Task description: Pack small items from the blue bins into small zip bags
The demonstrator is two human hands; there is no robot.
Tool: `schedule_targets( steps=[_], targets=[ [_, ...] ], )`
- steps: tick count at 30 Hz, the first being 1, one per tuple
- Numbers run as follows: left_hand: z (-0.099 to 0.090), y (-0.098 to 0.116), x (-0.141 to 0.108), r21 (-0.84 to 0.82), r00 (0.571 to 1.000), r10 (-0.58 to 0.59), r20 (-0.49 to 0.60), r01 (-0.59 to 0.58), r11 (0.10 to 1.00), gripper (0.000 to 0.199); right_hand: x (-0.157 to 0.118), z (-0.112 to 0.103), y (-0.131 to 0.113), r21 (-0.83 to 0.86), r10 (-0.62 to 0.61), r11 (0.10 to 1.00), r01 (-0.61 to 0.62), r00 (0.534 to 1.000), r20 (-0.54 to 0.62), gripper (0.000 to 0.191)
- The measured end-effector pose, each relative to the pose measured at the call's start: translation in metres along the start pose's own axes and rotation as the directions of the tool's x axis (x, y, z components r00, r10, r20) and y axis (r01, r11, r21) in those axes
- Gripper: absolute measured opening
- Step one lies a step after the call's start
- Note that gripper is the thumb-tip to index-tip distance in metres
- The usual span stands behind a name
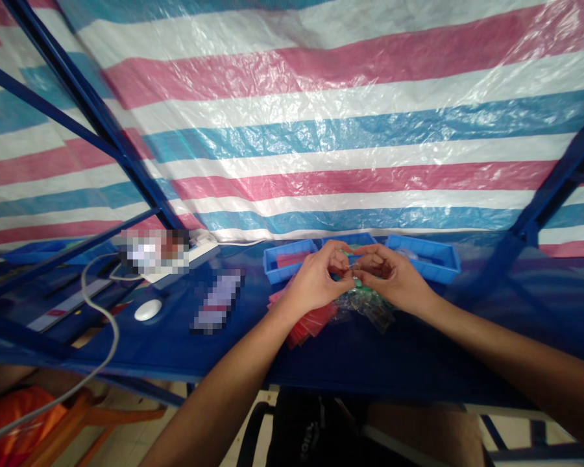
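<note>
The small thing [357,283] is up between the two hands, just over the desk [394,363]. It has a green-blue bit and a thin, shiny bit, but it is too small to tell what it is. The left hand [318,279] and the right hand [392,275] both seem to pinch it, thumbs and fingers together on it. This looks like close work with the fingertips. I think the next move calls for a light, steady pinch, so the thing does not slip down.

The hands face each other, with bent fingers and the tips nearly meeting. The left arm slants up from the bottom, and the right arm reaches in from the right side.

Below the hands is a pile of clear bags [370,310]. Red bags [311,325] lie beside it, under the left wrist. Behind the hands are the left tray [292,275], the middle tray [357,239] and the right tray [440,272], all blue. Off to the left sits a white mouse [148,310]. A striped sheet [321,143] hangs at the back.
</note>
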State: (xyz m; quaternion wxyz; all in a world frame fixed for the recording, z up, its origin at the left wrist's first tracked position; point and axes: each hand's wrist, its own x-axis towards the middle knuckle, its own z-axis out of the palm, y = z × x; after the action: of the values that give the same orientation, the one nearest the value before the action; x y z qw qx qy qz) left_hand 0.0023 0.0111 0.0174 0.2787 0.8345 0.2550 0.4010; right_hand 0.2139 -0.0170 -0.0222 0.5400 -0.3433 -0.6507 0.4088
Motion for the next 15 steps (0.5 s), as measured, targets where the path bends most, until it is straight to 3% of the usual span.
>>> schedule_targets(
  steps=[8, 12, 15],
  targets=[
    [-0.001, -0.002, 0.000, 0.020, 1.000, -0.002, -0.005, 0.002, 1.000, 0.041, 0.003, 0.000, -0.003, 0.063, 0.045, 0.997, -0.042, 0.998, -0.051, 0.034],
    [-0.006, 0.006, -0.001, 0.211, 0.985, 0.170, -0.023, -0.162, 0.964, 0.031, 0.005, -0.002, -0.007, 0.033, 0.071, 0.997, -0.068, 0.991, -0.112, 0.036],
    [-0.012, 0.011, 0.000, 0.319, 0.948, 0.306, 0.089, -0.318, 0.893, 0.020, 0.005, -0.002, -0.008, 0.115, 0.100, 0.990, -0.084, 0.986, -0.135, 0.039]
  ],
)
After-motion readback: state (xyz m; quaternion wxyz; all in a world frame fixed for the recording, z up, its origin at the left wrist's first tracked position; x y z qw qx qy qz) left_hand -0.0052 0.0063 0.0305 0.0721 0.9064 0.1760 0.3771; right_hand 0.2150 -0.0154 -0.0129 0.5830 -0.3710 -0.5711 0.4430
